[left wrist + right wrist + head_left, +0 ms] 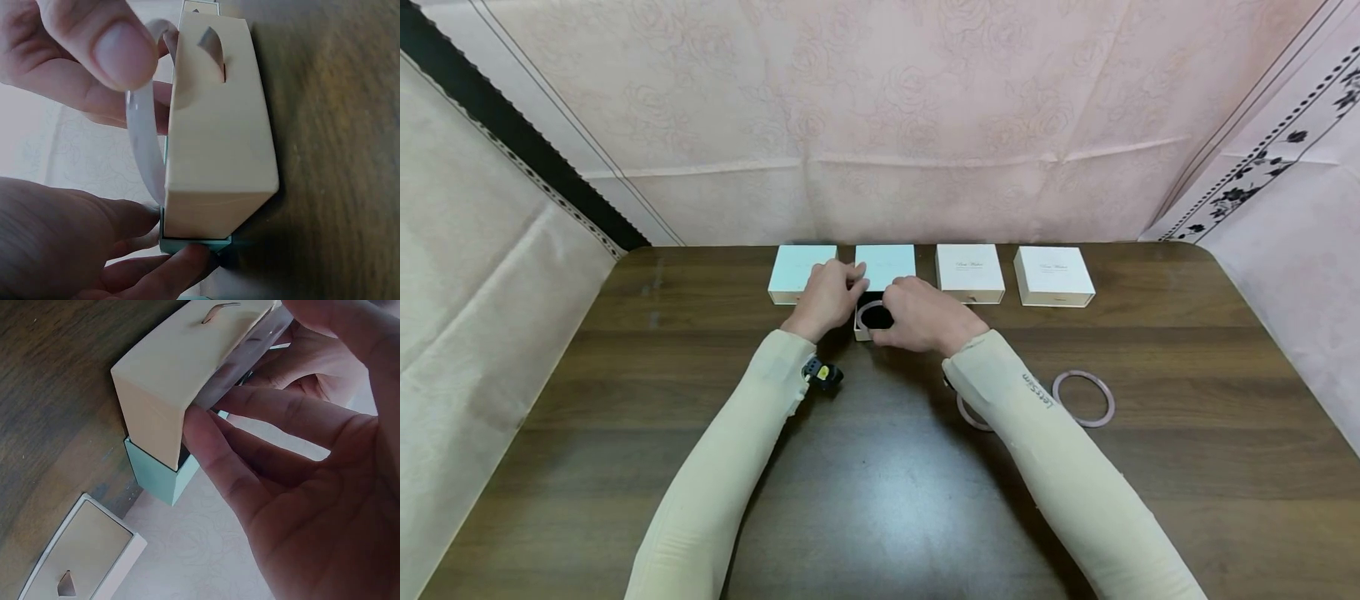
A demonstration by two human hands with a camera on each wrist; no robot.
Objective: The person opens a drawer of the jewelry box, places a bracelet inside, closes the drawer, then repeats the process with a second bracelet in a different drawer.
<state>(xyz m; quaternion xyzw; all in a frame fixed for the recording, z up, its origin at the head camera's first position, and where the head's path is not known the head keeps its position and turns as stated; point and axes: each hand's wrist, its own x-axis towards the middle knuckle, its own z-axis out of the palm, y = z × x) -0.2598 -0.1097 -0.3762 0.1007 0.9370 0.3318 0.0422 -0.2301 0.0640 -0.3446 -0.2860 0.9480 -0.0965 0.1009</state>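
Note:
My left hand [825,296] grips the side of a teal gift box [885,260], fingers curled about the sleeve's edge. Its cream drawer [222,131] is pulled out toward me, with a ribbon tab on the front and a dark inside. A pale lilac bangle [144,140] stands tilted at the drawer's opening, partly inside. With thumb and fingers, my right hand [925,317] pinches the bangle. In the right wrist view, the fingertips [203,434] of that hand lie against the bangle and the drawer's rim.
Another teal box [797,257] sits to the left; two white boxes, one nearer [970,271] and one farther right [1054,271], line the table's back edge. One bangle [1109,406] lies on the wooden table [880,500], another [964,412] partly under my right forearm.

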